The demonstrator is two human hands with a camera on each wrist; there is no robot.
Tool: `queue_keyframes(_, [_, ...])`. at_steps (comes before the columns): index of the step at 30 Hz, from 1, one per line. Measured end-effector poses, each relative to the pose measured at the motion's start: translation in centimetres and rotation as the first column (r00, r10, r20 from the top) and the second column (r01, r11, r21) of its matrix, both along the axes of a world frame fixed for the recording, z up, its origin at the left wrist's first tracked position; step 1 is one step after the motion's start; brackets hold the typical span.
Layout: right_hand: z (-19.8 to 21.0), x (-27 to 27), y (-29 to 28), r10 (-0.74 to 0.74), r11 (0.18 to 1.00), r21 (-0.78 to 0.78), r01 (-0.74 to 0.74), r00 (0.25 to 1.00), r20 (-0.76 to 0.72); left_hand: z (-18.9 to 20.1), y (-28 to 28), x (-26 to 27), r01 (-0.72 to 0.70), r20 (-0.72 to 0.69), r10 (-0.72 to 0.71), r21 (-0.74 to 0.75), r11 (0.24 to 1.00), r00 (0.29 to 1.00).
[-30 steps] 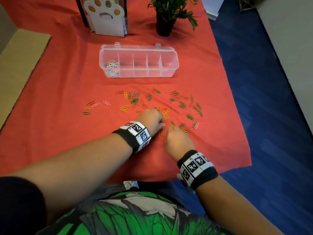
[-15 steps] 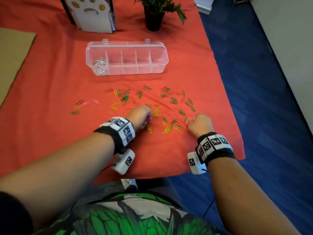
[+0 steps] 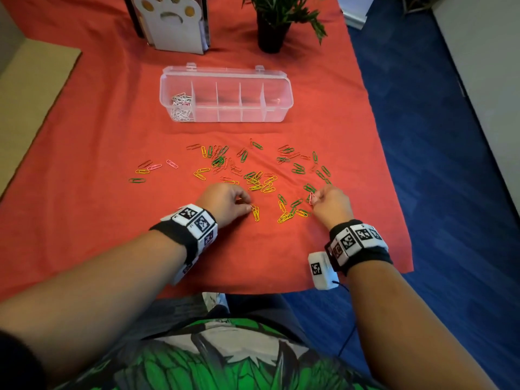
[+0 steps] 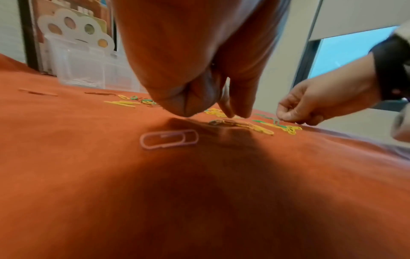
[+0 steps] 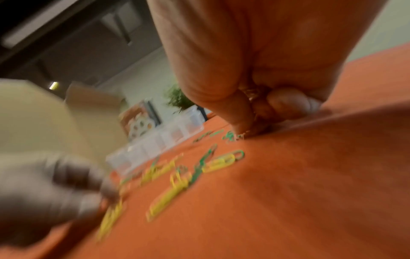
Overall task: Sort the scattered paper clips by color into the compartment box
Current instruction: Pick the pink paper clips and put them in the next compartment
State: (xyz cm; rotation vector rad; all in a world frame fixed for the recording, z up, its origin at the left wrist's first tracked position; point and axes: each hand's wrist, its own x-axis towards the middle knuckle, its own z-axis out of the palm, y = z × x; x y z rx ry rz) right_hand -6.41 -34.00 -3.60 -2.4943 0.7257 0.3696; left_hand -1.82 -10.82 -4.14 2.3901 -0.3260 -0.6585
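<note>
Head view, centre frame: left hand (image 3: pixel 225 199) low on the red cloth (image 3: pixel 84 220), fingers curled, fingertips down at a pair of yellow clips (image 3: pixel 255 213) just right of it; pinching them or only touching, cannot tell. Left wrist view: same hand (image 4: pixel 199 70) fills the top centre, fingertips (image 4: pixel 235 112) bunched just above the cloth, red clips seemingly tucked in the curled palm, too dark to confirm. One pink clip (image 4: pixel 169 139) flat on the cloth at centre, just in front of the thumb, apart from it.

Right of centre in head view: right hand (image 3: pixel 330 205) curled, pinching a pink clip (image 3: pixel 311 197) at its left edge, the clip raised and roughly upright. Right wrist view blurred: hand (image 5: pixel 255 70) at top, fingers closed with something thin and metallic between them, fingertips near the cloth.

Scattered paper clips (image 3: pixel 253 175) (green, yellow, red, pink) in a band across mid-frame, between the hands and the box; a small group apart at mid-left (image 3: pixel 146 170).

Compartment box (image 3: pixel 226 119) clear, lid open, upper centre, well beyond the clips. Leftmost compartment holding white clips (image 3: pixel 181 106); something small in the rightmost, colour unclear.

Top edge: paw-print holder (image 3: pixel 171 23) at left centre, potted plant (image 3: pixel 274 26) right of it. Tan board (image 3: pixel 31 88) at far left. Blue floor (image 3: pixel 436 164) on the right.
</note>
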Motion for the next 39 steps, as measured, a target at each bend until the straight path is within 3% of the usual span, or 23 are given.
queue_keyframes(3, [-0.6, 0.0, -1.1, -0.207, 0.954, 0.227, 0.193, 0.978, 0.035, -0.4, 0.3, -0.1, 0.085, 0.082, -0.092, 0.086, 0.993, 0.992])
queue_keyframes(7, [-0.7, 0.0, -1.5, -0.442, 0.74, 0.557, 0.376, 0.897, -0.018, -0.1, 0.3, 0.0, 0.12, 0.111, -0.132, 0.111, 0.987, 0.985])
queue_keyframes(9, [-0.7, 0.1, -1.3, -0.463, 0.691, 0.603, 0.399, 0.885, -0.055, 0.0, 0.4, 0.2, 0.071, 0.087, -0.079, 0.083, 0.994, 0.993])
queue_keyframes(14, [-1.5, 0.4, -1.2, -0.345, 0.838, 0.424, 0.343, 0.936, -0.074, 0.1, 1.0, 0.7, -0.086, 0.06, 0.085, 0.019, 0.996, 0.995])
queue_keyframes(19, [-0.5, 0.5, -0.8, -0.106, 0.99, 0.087, 0.114, 0.99, -0.092, 0.2, 0.7, 0.2, 0.081, 0.088, -0.086, 0.056, 0.995, 0.992])
queue_keyframes(24, [-1.1, 0.3, 0.8, 0.064, 0.99, -0.12, -0.077, 0.992, -0.106, -0.3, 0.2, 0.0, 0.11, 0.126, -0.127, 0.136, 0.985, 0.984])
queue_keyframes(28, [-1.1, 0.6, 2.1, 0.144, 0.981, -0.125, -0.148, 0.989, -0.045, -0.1, 0.9, 0.9, -0.129, -0.001, 0.129, -0.029, 0.991, 0.992])
queue_keyframes(31, [-0.2, 1.4, 1.9, 0.073, 0.993, 0.086, -0.074, 0.997, 0.018, 0.3, 1.5, 2.0, -0.367, -0.231, 0.331, -0.134, 0.921, 0.915])
queue_keyframes(34, [0.1, 1.7, 1.8, -0.181, 0.872, 0.467, 0.147, 0.983, 0.03, 1.0, 1.8, 2.7, -0.631, -0.563, 0.433, -0.216, 0.745, 0.704])
queue_keyframes(36, [0.3, 1.6, 1.7, -0.255, 0.785, 0.584, 0.208, 0.967, -0.002, 1.5, 2.1, 2.8, -0.728, -0.709, 0.392, -0.25, 0.638, 0.587])
queue_keyframes(39, [0.8, 1.5, 1.9, -0.258, 0.685, 0.691, 0.229, 0.964, -0.064, 2.5, 2.6, 2.6, -0.783, -0.826, 0.249, -0.317, 0.535, 0.505])
